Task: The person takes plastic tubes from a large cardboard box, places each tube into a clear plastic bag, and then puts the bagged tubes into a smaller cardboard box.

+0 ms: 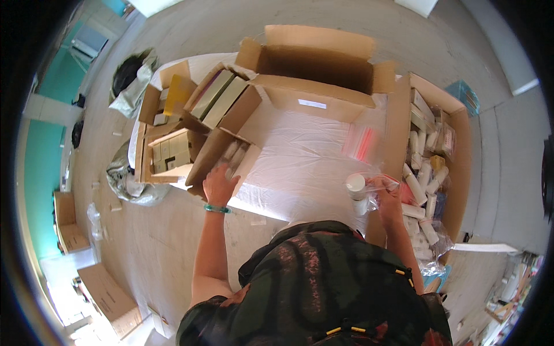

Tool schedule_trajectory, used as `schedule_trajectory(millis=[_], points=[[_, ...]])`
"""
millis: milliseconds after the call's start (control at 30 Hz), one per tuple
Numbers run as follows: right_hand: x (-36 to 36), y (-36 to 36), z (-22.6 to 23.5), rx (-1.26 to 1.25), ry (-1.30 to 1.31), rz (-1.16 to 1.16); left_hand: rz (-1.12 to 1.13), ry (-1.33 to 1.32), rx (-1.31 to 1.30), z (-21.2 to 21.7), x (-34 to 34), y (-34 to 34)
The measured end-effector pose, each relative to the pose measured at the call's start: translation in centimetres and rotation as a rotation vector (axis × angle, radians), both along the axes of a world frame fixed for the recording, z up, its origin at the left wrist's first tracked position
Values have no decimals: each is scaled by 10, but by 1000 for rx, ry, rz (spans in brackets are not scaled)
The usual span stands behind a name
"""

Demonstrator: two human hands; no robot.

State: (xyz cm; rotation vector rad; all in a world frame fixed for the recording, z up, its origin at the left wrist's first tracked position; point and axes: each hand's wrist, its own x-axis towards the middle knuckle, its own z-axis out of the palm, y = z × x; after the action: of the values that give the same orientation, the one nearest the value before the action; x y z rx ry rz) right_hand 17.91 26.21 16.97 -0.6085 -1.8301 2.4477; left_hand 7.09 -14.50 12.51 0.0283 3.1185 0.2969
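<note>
My left hand (221, 184), with a green bracelet at the wrist, reaches over the near edge of a small cardboard box (203, 154). Its thumb stands apart from the fingers. Just beyond the fingertips lie pale, clear-wrapped items (234, 154) in that box, too blurred to name. On the right, my right hand (390, 203) is closed on a clear plastic bag (374, 177) with a red strip along its mouth. Close beside this bag is a white round-lidded jar (355, 183); whether it is inside the bag I cannot tell.
Red-edged clear bags (362, 143) lie on the white-covered table (294, 155). A large open carton (317, 86) stands at the back. The right-hand carton (460, 167) holds several white tubes and packets. Boxes with small cartons (171, 151) and long flat boxes (220, 98) crowd the left.
</note>
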Motion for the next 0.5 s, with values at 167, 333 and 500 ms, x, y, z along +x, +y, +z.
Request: schedule_trajectory(millis=[167, 333, 500], points=[[8, 7, 7, -41, -26, -8, -284, 297, 221, 36, -45, 60], [20, 9, 10, -37, -41, -73, -582, 455, 185, 59, -114, 154], [38, 16, 15, -47, -49, -194, -552, 409, -177, 49, -184, 198]])
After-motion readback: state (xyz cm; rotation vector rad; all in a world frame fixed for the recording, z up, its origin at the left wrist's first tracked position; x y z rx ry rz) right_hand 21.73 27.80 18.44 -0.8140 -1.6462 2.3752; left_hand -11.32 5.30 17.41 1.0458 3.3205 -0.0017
